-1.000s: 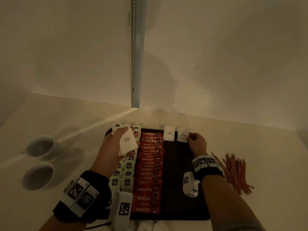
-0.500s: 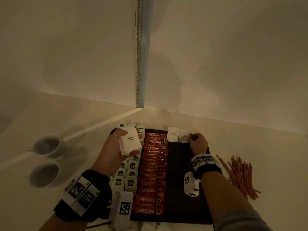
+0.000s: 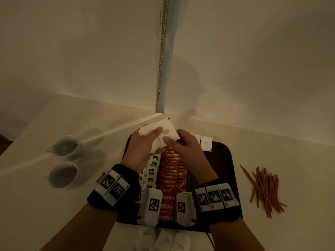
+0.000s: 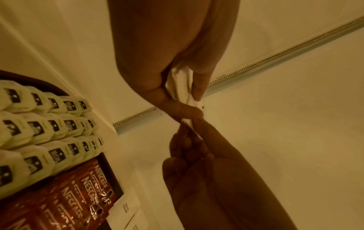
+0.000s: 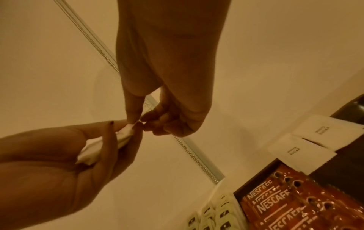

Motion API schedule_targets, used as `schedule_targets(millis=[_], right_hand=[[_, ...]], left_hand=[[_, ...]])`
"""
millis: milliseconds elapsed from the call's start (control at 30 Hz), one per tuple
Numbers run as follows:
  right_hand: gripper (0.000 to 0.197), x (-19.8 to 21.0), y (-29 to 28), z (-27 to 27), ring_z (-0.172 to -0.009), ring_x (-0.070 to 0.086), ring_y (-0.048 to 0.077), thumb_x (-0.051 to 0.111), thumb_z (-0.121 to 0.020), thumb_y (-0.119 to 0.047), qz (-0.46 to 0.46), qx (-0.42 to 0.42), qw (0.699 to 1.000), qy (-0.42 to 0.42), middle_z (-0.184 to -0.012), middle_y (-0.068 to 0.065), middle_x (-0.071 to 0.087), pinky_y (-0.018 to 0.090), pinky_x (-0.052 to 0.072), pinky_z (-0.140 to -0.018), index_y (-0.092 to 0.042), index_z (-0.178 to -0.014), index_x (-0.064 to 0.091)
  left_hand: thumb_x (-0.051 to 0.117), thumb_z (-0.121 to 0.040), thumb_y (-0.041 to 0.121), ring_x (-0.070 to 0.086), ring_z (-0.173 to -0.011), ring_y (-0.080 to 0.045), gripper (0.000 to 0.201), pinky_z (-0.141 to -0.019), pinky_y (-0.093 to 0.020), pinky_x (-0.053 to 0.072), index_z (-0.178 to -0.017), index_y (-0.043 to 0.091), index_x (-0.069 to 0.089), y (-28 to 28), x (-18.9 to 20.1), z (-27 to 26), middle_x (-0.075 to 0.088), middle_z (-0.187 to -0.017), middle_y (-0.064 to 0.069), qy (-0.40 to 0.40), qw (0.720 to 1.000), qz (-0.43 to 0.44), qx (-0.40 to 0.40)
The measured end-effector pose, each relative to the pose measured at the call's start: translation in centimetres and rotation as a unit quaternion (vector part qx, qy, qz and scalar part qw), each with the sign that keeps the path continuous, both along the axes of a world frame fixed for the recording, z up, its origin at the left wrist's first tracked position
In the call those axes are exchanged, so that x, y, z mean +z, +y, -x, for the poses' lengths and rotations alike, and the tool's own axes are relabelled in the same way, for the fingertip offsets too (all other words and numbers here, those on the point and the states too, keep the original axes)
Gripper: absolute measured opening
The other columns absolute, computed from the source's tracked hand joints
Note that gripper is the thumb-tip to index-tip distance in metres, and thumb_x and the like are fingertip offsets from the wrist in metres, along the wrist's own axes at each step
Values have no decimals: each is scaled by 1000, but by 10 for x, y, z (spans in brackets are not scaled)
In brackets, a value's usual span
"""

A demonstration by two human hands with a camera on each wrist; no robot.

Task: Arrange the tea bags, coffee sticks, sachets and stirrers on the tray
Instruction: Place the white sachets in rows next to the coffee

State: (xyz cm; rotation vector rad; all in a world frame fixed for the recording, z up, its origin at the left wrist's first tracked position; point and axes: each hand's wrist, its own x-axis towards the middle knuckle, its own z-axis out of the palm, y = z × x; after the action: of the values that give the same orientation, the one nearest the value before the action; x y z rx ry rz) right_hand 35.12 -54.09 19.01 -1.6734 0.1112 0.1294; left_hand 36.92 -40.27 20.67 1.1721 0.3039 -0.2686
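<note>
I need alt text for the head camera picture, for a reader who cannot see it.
Two hands meet above a dark tray: the left hand holds a stack of white sugar sachets and the right hand pinches one. Tea bags and coffee sticks lie in rows; stirrers lie outside it.

Two cups [image 3: 66,146], one tray [image 3: 227,160], two sugar sachets laid on it [image 3: 206,143] (stirrers [image 3: 264,190] too tangled to count).

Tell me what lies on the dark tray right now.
On the tray: rows of pale green tea bags, a column of red Nescafe coffee sticks, and two white sugar sachets along its far edge. Both hands and the wrist cameras cover parts of it.
</note>
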Motion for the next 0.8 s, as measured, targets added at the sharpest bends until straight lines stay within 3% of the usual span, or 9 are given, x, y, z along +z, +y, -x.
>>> schedule_targets(millis=[100, 200, 333, 400, 467, 533, 600, 733, 800], right_hand=[[9, 4, 0, 3, -85, 67, 26, 63, -87, -20, -33, -66, 997, -10, -91, 6, 70, 47, 55, -81, -15, -95, 65], [10, 19, -4, 3, -85, 65, 20, 57, -91, -15, -44, -87, 993, -62, -91, 2, 68, 42, 55, -80, -21, -94, 65], [19, 39, -12, 0, -84, 59, 3, 56, -92, -16, 128, -50, 978, -156, -96, -9, 64, 20, 52, -73, -31, -100, 63], [24, 49, -14, 0, -80, 57, 3, 62, -88, -17, 216, 4, 957, -193, -93, -11, 62, 12, 47, -68, -30, -108, 65], [33, 56, -13, 1, -74, 57, 3, 69, -82, -19, 240, 26, 948, -206, -83, -14, 61, 10, 45, -64, -27, -114, 64], [39, 58, -13, 0, -73, 60, 1, 75, -77, -22, 212, 5, 956, -202, -78, -15, 62, 12, 47, -64, -26, -113, 63], [34, 54, -14, 1, -77, 64, 2, 75, -75, -24, 181, -13, 969, -166, -83, -12, 66, 18, 52, -68, -24, -107, 63], [15, 29, -16, 4, -83, 68, 14, 69, -82, -16, 131, -33, 985, -106, -91, 1, 71, 37, 58, -77, -14, -96, 67], [14, 20, -20, 4, -88, 68, 18, 65, -85, -14, 75, -56, 992, -81, -94, 3, 71, 38, 57, -79, -11, -98, 67]], left_hand=[[67, -85, 10, 69, -78, -20, 18, -49, -25, 52, -103, 13, 66, 4, -4, 7, 72, -93, -7, 5, 1000, -11, -16], [69, -83, 8, 68, -81, -21, 20, -53, -25, 54, -102, 14, 66, 8, -8, 16, 71, -92, -7, -8, 997, -46, -67], [72, -80, 10, 68, -75, -15, 15, -54, -24, 52, -92, 17, 67, 10, -2, 23, 71, -79, -1, -46, 994, -48, -90], [72, -79, 10, 68, -72, -11, 16, -55, -25, 53, -93, 18, 67, 9, 2, 23, 71, -78, 2, -74, 991, -63, -97], [72, -80, 8, 68, -70, -11, 16, -54, -25, 53, -93, 16, 67, 8, 5, 23, 71, -76, 4, -94, 988, -71, -96], [71, -81, 7, 67, -69, -14, 14, -51, -25, 52, -92, 15, 68, 7, 6, 24, 70, -77, 0, -100, 989, -70, -84], [69, -82, 6, 67, -70, -16, 13, -48, -24, 51, -92, 15, 69, 7, 6, 25, 70, -80, -3, -97, 991, -57, -68], [68, -83, 7, 68, -71, -15, 14, -47, -22, 50, -96, 12, 68, 7, 4, 24, 72, -82, -3, -95, 992, -54, -62], [66, -86, 9, 68, -75, -18, 13, -48, -24, 51, -99, 11, 67, 8, 3, 21, 72, -86, -7, -79, 994, -54, -60]])
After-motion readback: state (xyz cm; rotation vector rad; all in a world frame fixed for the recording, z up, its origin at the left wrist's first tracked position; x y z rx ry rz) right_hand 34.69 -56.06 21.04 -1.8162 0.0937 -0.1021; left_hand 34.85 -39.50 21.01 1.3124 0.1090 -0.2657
